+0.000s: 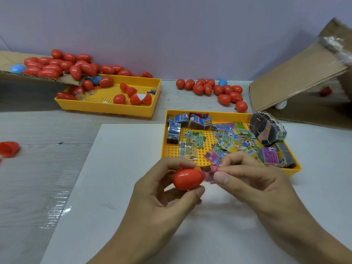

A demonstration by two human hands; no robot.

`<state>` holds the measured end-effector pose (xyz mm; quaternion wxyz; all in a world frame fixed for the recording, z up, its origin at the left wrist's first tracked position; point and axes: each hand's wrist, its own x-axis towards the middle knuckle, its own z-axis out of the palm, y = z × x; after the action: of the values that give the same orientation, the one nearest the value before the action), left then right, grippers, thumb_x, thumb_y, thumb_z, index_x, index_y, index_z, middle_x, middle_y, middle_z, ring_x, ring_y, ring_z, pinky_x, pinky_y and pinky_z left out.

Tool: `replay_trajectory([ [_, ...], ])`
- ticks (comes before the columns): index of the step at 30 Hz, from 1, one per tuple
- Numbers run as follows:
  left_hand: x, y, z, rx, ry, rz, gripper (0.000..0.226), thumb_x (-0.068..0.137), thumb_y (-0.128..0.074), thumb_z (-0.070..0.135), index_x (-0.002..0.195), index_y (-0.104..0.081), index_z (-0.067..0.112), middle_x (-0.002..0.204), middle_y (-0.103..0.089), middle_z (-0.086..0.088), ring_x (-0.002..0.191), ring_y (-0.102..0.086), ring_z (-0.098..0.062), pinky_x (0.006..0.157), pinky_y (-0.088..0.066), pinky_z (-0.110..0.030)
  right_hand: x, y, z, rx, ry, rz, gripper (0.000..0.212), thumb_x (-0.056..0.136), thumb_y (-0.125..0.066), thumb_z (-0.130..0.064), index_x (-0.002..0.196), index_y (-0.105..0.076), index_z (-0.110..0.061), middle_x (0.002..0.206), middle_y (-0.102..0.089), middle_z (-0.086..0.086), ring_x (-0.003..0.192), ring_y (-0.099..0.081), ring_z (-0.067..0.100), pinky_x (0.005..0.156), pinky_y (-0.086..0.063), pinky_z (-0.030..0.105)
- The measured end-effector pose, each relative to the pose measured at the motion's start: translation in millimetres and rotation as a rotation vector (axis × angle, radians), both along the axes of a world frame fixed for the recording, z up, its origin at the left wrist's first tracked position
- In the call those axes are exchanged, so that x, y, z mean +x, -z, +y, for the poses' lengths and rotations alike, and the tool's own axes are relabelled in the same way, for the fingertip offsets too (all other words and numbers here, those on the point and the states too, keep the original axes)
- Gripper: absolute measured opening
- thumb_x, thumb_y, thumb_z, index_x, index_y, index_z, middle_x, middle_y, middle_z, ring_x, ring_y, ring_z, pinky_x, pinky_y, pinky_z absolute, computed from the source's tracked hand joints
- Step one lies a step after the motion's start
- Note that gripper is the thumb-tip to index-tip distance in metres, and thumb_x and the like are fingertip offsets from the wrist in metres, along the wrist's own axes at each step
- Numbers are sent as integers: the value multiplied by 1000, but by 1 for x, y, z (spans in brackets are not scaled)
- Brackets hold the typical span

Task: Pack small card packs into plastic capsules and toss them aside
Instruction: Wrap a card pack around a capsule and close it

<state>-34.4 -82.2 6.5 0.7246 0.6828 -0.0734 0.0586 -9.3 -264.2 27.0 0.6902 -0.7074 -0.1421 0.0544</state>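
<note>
Holding red capsule [188, 179] in L hand [162, 195] grip, R hand [253, 180] pinching pink card pack [209, 173]

You have two yellow perforated trays: the far one [106, 107] and the near one [293, 171]. Two hands are in view, left [162, 197] and right [253, 185]. One red capsule [187, 179] is held, as is one pink card pack [209, 173]. Two blue capsules [17, 68] [222, 82] show clearly. Loose red capsules and card packs are too many to count reliably.

left hand [163, 189]: fingers curled, gripping | right hand [253, 180]: fingertips pinching
</note>
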Motion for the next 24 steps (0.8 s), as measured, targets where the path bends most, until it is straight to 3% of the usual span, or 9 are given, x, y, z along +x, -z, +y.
replay_trajectory([
  [3, -1, 1, 0, -35, 15, 37, 32, 70, -78, 5, 94, -71, 26, 93, -70, -1, 71, -73, -26, 69, -59, -25, 0, -1, -1, -33, -28, 2, 14, 67, -84, -31, 75, -82, -19, 84, -60, -12, 77, -58, 6, 62, -44, 14],
  [6, -2, 3, -1, -7, 18, 7, 32, 67, -84, 15, 95, -73, 26, 97, -71, -4, 79, -73, -28, 71, -61, -28, -1, 1, -2, -92, -34, -12, 16, 67, -78, -38, 69, -78, -22, 87, -59, -12, 73, -54, 22, 61, -42, 30],
  [10, -2, 6, -2, 26, -11, -26, 33, 65, -82, 26, 97, -73, 28, 98, -72, -3, 86, -73, -30, 72, -61, -30, -2, 2, 0, -127, 20, -22, 19, 64, -77, -42, 70, -78, -24, 90, -61, -9, 82, -54, 35, 62, -44, 49],
  [14, -2, 7, -3, 44, -20, -85, 31, 68, -82, 23, 97, -71, 29, 99, -72, -5, 91, -71, -31, 71, -62, -33, -2, 2, 0, -127, 14, -27, 19, 64, -78, -43, 73, -80, -27, 90, -61, -10, 79, -48, 50, 57, -45, 55],
  [17, -2, 8, -3, 54, -44, -100, 31, 67, -81, 23, 95, -70, 31, 97, -72, -4, 89, -71, -31, 69, -62, -37, -4, -1, 1, -119, -10, 1, 22, 62, -79, -44, 73, -80, -24, 91, -61, -11, 76, -45, 55, 60, -43, 48],
  [19, -3, 8, -3, 95, -54, -137, 31, 68, -79, 21, 95, -70, 31, 95, -71, -2, 85, -70, -29, 68, -62, -34, -4, -4, 0, -121, -40, 7, 22, 64, -75, -47, 65, -78, -25, 91, -60, -11, 79, -53, 41, 65, -44, 33],
  [21, -3, 8, -3, 145, -62, -190, 33, 68, -77, 17, 96, -69, 32, 94, -70, 2, 80, -69, -27, 67, -61, -29, -4, -7, 1, -137, -55, -8, 29, 69, -68, -52, 52, -71, -28, 88, -59, -11, 77, -58, 11, 65, -43, 16],
  [22, -4, 7, -4, 160, -64, -212, 34, 68, -76, 16, 96, -68, 33, 94, -69, 4, 77, -69, -26, 66, -60, -28, -4, -8, 1, -146, -55, -10, 33, 71, -66, -53, 49, -68, -28, 87, -58, -11, 76, -56, 5, 64, -41, 13],
  [24, -4, 7, -5, 178, -64, -238, 36, 67, -74, 14, 96, -68, 33, 93, -69, 8, 76, -70, -22, 65, -60, -27, -3, -7, 1, -143, -39, -2, 33, 70, -68, -52, 51, -69, -24, 86, -58, -11, 74, -55, 10, 62, -40, 17],
])
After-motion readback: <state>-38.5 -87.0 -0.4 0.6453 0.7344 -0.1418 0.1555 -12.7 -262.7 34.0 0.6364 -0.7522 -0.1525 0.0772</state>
